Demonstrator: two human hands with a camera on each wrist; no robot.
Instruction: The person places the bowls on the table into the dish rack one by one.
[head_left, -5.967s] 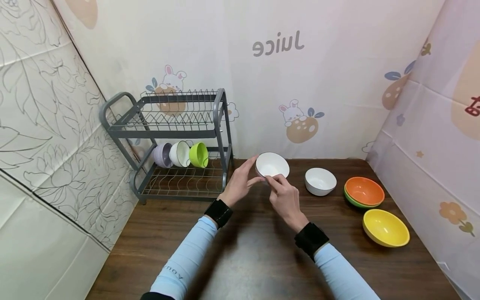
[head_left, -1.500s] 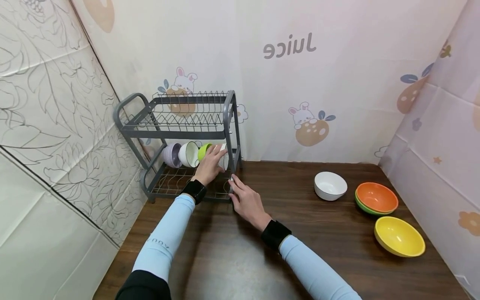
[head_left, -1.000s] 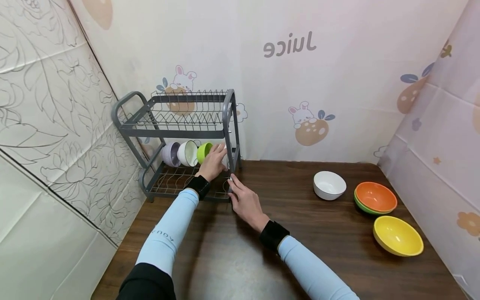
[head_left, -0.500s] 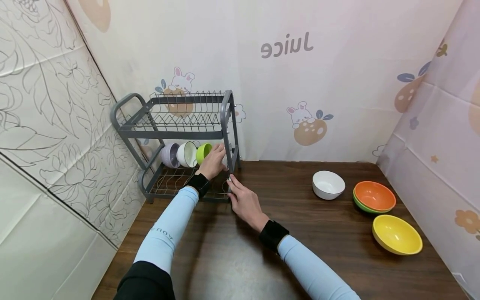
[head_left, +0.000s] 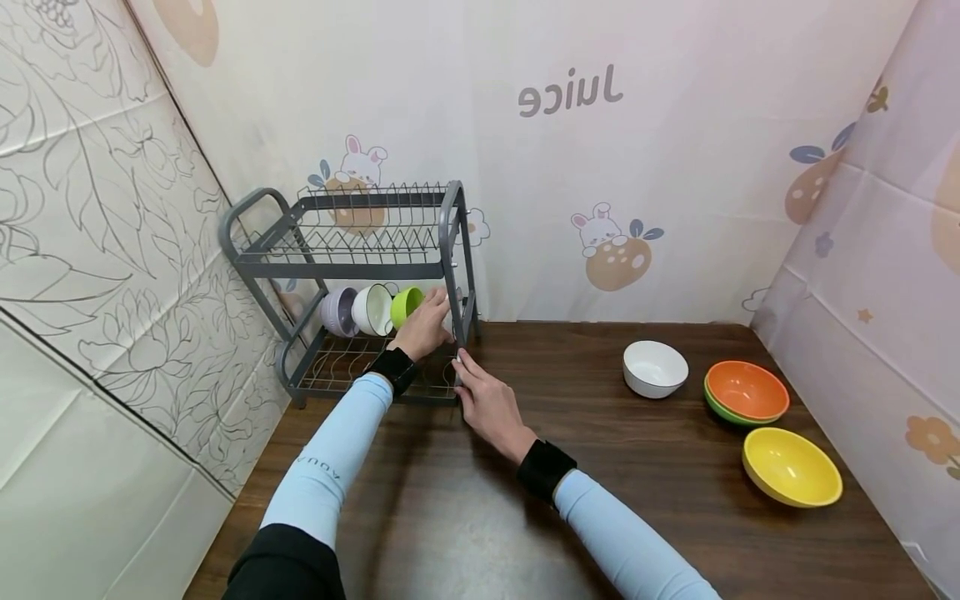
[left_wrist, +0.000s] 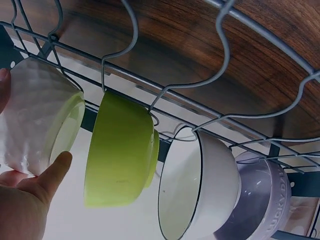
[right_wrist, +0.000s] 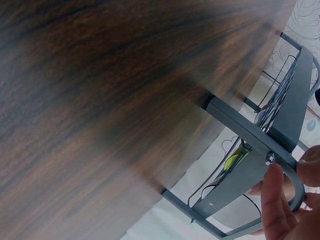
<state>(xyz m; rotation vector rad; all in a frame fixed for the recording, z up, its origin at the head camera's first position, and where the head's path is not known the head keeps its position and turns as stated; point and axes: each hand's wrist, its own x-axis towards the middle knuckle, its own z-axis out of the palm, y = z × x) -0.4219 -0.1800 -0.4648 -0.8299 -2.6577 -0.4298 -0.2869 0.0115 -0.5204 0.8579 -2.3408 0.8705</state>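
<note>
My left hand [head_left: 422,327] reaches into the lower tier of the grey dish rack [head_left: 341,271] and holds a white bowl [left_wrist: 37,112] by its sides. In the left wrist view the bowl stands tilted on its side against the wires, its foot toward a lime green bowl [left_wrist: 120,155]; the thumb lies by that foot. Farther along stand a white bowl with a dark rim [left_wrist: 212,182] and a lilac bowl [left_wrist: 255,195]. My right hand [head_left: 491,407] grips the rack's front right frame, thumb and fingers on either side of the bar [right_wrist: 245,127].
On the wooden table [head_left: 465,517] to the right stand a white bowl [head_left: 655,369], an orange bowl [head_left: 746,389] nested in a green bowl [head_left: 738,417], and a yellow bowl [head_left: 791,468]. Patterned cloth walls [head_left: 555,167] close off the back and sides.
Six seconds ago both hands held the white bowl right of the rack; it is now in the lower tier with the left hand, while the right hand grips the frame. Little moved in the last second.
</note>
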